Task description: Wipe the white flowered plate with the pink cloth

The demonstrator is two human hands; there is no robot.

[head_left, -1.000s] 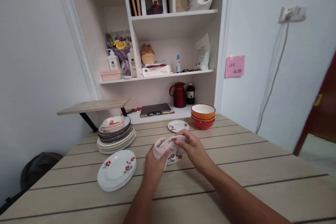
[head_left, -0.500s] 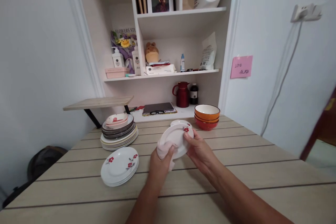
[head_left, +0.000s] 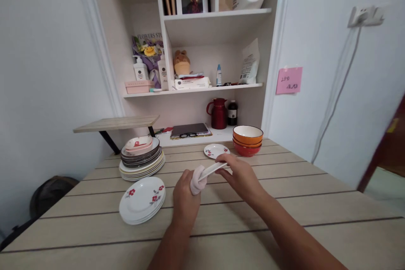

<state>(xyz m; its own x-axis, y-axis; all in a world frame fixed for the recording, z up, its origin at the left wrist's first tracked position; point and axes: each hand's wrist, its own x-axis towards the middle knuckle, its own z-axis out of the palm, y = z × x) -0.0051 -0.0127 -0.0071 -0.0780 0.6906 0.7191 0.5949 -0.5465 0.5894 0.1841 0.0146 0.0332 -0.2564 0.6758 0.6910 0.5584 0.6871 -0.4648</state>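
A small white plate (head_left: 211,170) is held edge-on above the table between my two hands. My right hand (head_left: 242,177) pinches its right side, thumb and fingers on opposite faces. Wrapped over the plate's left edge is a pale pink cloth (head_left: 196,181), which my left hand (head_left: 186,196) grips together with the plate. Just behind my hands, another small plate with red flowers (head_left: 216,150) lies flat. To the left sits a stack of larger flowered plates (head_left: 142,200).
Behind the flowered stack stands a taller pile of dark-rimmed and yellow-rimmed plates (head_left: 142,162) topped by pink dishes (head_left: 139,145). Orange and red bowls (head_left: 247,140) are stacked at the back right. A raised wooden stand (head_left: 117,123) and a red jug (head_left: 219,114) are farther back.
The held plate has turned from showing its flowered face to nearly edge-on. My left hand and the cloth now fold round its left edge. The small plate behind shows more fully.
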